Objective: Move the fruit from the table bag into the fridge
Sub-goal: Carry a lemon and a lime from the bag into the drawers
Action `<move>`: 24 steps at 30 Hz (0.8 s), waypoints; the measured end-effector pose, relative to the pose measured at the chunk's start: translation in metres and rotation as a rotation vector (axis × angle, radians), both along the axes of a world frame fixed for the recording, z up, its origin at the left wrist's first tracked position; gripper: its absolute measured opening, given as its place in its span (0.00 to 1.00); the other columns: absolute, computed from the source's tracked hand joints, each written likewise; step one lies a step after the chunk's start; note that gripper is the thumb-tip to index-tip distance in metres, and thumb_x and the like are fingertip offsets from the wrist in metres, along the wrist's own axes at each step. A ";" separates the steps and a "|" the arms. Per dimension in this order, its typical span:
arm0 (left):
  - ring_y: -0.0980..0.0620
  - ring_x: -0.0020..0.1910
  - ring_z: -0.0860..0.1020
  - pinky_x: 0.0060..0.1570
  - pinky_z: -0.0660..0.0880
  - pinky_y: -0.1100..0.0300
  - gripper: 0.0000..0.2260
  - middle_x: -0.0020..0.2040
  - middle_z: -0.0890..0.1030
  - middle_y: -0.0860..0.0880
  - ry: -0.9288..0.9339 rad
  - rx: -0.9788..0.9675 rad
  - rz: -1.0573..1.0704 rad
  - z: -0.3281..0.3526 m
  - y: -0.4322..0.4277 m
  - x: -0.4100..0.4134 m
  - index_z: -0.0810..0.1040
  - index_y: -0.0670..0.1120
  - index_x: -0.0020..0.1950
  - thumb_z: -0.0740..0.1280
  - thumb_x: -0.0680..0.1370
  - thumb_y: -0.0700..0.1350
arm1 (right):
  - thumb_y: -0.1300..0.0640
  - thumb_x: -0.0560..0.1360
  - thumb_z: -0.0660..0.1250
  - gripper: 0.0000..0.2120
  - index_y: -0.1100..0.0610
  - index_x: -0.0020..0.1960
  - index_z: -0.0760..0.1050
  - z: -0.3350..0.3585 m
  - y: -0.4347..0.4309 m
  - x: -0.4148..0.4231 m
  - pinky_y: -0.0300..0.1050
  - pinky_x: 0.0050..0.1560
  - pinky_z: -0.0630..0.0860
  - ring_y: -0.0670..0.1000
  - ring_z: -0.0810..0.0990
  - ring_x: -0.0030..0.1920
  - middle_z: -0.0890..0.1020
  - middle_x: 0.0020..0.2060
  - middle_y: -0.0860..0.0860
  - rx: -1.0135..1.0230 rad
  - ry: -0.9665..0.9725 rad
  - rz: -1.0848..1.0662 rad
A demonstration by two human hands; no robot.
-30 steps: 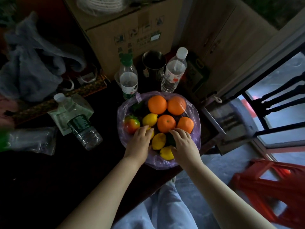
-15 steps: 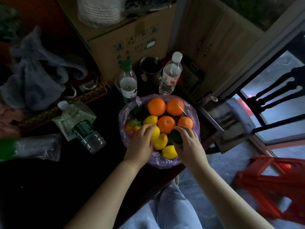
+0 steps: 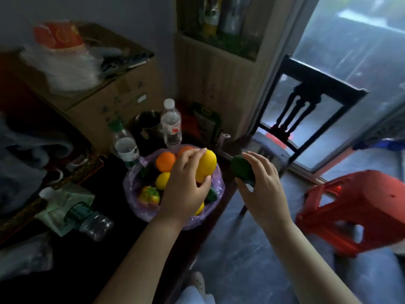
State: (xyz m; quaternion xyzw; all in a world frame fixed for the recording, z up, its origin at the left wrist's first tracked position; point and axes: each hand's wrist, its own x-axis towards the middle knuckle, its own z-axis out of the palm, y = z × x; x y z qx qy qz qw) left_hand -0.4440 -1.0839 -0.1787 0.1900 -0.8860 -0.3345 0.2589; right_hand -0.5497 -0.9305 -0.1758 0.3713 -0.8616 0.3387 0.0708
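Item: fruit transfer, first load in hand.

Left hand (image 3: 186,187): closed round a lemon (image 3: 206,165), fingers over its top, thumb beneath; lifted clear above the bag (image 3: 140,205).

Right hand (image 3: 260,183): grasping a dark green fruit (image 3: 242,170), kind not clear, held out past the table edge, over the floor.

Bag: purple plastic, mouth open, on the dark table (image 3: 109,249) near its corner. Contents visible: an orange (image 3: 165,161), a second orange partly hidden behind the left fingers, a smaller lemon (image 3: 162,180), a red-yellow fruit (image 3: 150,195), another green piece (image 3: 211,195) and a yellow one low under the left palm.

Surroundings: two upright bottles (image 3: 172,123) and a steel cup (image 3: 147,122) just behind the bag; a bottle lying on its side to the left; cardboard box (image 3: 114,95); dark chair (image 3: 311,113); red stool (image 3: 359,211).

Fridge: not in view.

Step, as judged: pick-up done for two pieces, carry about to start; most fruit remains in the bag.

Next move calls for: turning toward the fridge and freeing a hand to open its door.
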 end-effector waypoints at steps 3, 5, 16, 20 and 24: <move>0.58 0.64 0.68 0.62 0.63 0.72 0.26 0.64 0.70 0.51 0.091 0.008 -0.115 0.025 0.037 -0.010 0.68 0.48 0.70 0.71 0.72 0.43 | 0.60 0.70 0.73 0.27 0.57 0.67 0.70 0.022 0.037 0.010 0.46 0.66 0.67 0.53 0.69 0.66 0.73 0.64 0.53 -0.053 0.076 -0.084; 0.56 0.64 0.68 0.63 0.66 0.66 0.27 0.64 0.69 0.51 0.126 -0.010 -0.194 0.038 0.064 -0.016 0.68 0.49 0.70 0.71 0.72 0.44 | 0.60 0.70 0.73 0.28 0.57 0.67 0.69 0.037 0.065 0.017 0.42 0.67 0.65 0.54 0.70 0.66 0.73 0.65 0.54 -0.063 0.115 -0.148; 0.52 0.63 0.71 0.57 0.74 0.53 0.24 0.63 0.72 0.49 0.318 -0.011 -0.668 0.091 0.278 0.026 0.71 0.44 0.67 0.71 0.73 0.46 | 0.61 0.70 0.74 0.25 0.57 0.65 0.72 0.092 0.281 0.143 0.46 0.66 0.67 0.49 0.71 0.66 0.74 0.64 0.50 -0.253 0.225 -0.630; 0.52 0.62 0.72 0.57 0.73 0.57 0.24 0.63 0.72 0.49 0.350 0.006 -0.827 0.106 0.354 0.070 0.72 0.47 0.67 0.67 0.72 0.50 | 0.53 0.72 0.72 0.24 0.55 0.66 0.71 0.106 0.350 0.217 0.44 0.64 0.68 0.47 0.70 0.65 0.73 0.64 0.49 -0.249 0.227 -0.776; 0.51 0.60 0.73 0.56 0.71 0.66 0.22 0.61 0.73 0.49 0.354 0.058 -0.965 0.115 0.429 0.123 0.74 0.48 0.65 0.67 0.71 0.50 | 0.42 0.73 0.63 0.23 0.50 0.66 0.69 0.112 0.410 0.296 0.38 0.64 0.66 0.43 0.68 0.65 0.72 0.65 0.46 -0.246 0.271 -0.964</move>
